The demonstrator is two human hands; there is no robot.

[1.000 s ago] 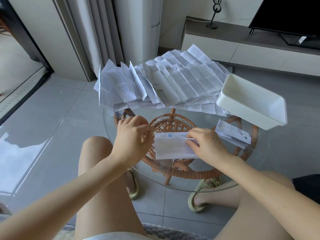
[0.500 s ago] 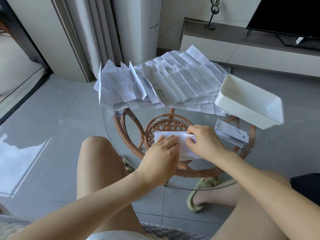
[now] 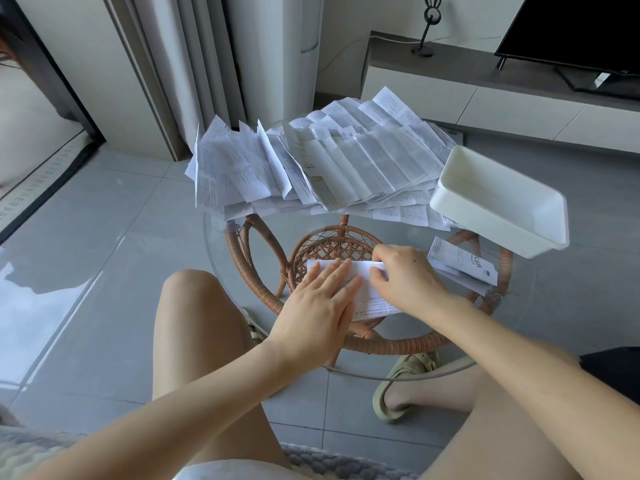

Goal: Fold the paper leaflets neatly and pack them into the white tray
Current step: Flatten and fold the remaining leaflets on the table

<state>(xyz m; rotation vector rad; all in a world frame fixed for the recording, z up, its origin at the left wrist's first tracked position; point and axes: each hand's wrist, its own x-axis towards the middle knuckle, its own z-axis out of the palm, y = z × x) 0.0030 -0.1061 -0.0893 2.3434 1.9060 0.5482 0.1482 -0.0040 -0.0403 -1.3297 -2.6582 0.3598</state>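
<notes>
A white leaflet lies partly folded on the round glass table, close to its near edge. My left hand presses flat on its left part with straight fingers. My right hand pinches the leaflet's upper right edge with curled fingers. A large heap of unfolded leaflets covers the far side of the table. The white tray stands at the right, empty as far as I can see. A folded leaflet lies just in front of the tray.
The glass top rests on a wicker base. My bare knees are under the table's near edge, a sandal on the tiled floor. A low TV cabinet stands behind the table, curtains at the back left.
My left hand slid from the leaflet's left edge onto its middle and now lies flat on it. The leaflet has become narrower. My right hand stayed on the right edge.
</notes>
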